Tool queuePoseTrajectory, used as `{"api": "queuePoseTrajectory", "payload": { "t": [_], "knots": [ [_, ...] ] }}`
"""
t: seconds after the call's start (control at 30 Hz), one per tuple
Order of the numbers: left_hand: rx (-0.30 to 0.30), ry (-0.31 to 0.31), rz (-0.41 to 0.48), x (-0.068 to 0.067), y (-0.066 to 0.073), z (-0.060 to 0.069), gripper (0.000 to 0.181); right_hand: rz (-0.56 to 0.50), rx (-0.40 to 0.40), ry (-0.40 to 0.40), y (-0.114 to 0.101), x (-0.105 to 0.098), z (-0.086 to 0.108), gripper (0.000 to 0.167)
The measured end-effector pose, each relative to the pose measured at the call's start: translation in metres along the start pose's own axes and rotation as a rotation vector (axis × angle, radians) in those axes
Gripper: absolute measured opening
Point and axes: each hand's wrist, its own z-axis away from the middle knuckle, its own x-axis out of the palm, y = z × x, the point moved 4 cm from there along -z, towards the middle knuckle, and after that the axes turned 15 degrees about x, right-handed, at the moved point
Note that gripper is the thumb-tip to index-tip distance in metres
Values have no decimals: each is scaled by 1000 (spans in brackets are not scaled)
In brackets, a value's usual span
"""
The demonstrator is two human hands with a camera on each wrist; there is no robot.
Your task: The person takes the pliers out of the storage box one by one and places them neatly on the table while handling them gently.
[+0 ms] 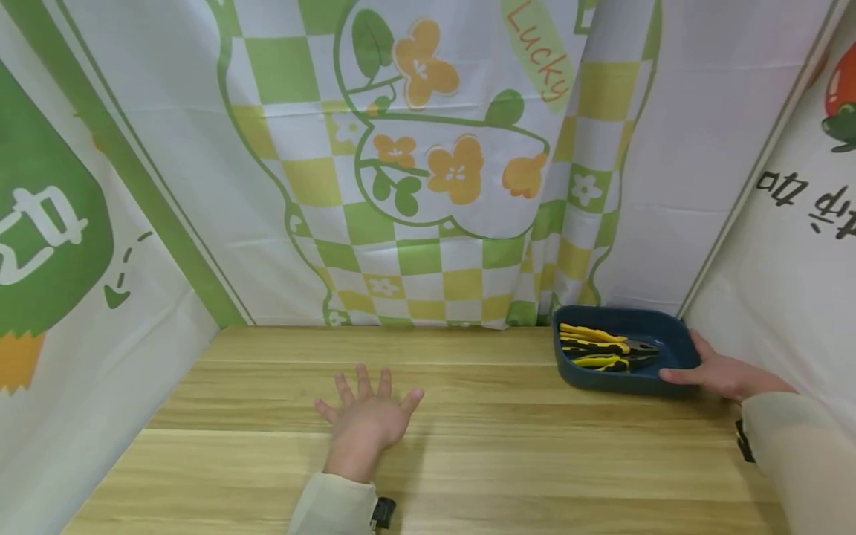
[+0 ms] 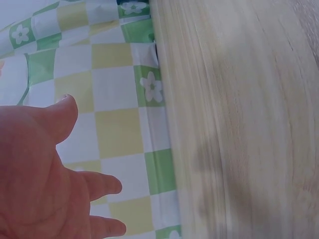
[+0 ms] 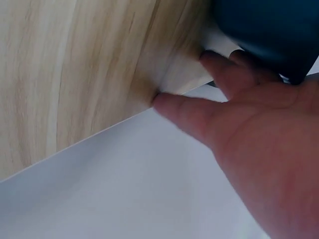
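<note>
A dark blue plastic tray (image 1: 622, 383) is at the back right of the table in the head view. Pliers (image 1: 595, 347) with yellow-and-black handles lie inside it, their dark jaws pointing right. My right hand (image 1: 725, 375) holds the tray at its right end, with one digit over the front right corner. Under the tray in the right wrist view, fingers (image 3: 187, 112) of that hand reach the tabletop near its edge. My left hand (image 1: 366, 422) is spread above the table, left of the tray, and holds nothing.
The wooden table (image 1: 468, 461) meets a checked green, yellow and white curtain (image 1: 428, 282) at its back edge. White printed cloth walls (image 1: 769, 260) stand close on the left and right sides.
</note>
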Motion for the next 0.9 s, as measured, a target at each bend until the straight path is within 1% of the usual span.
{"api": "queuePoseTrajectory", "payload": {
  "t": [0.13, 0.47, 0.6, 0.83, 0.9],
  "knots": [
    [-11, 4, -5, -2, -2, 1, 93, -12, -7, -8, -5, 4, 2, 122],
    [-41, -1, -27, -3, -7, 2, 93, -31, 7, -40, -13, 16, 12, 122],
    [-42, -4, -30, -3, -9, 2, 93, -28, 9, -32, -18, 22, 15, 122],
    [-46, -28, -18, -3, -10, 3, 93, -39, -57, -1, -25, 33, 21, 123],
    [-44, -26, -18, -4, -9, 4, 93, -12, -49, 5, -26, 35, 22, 123]
  ]
}}
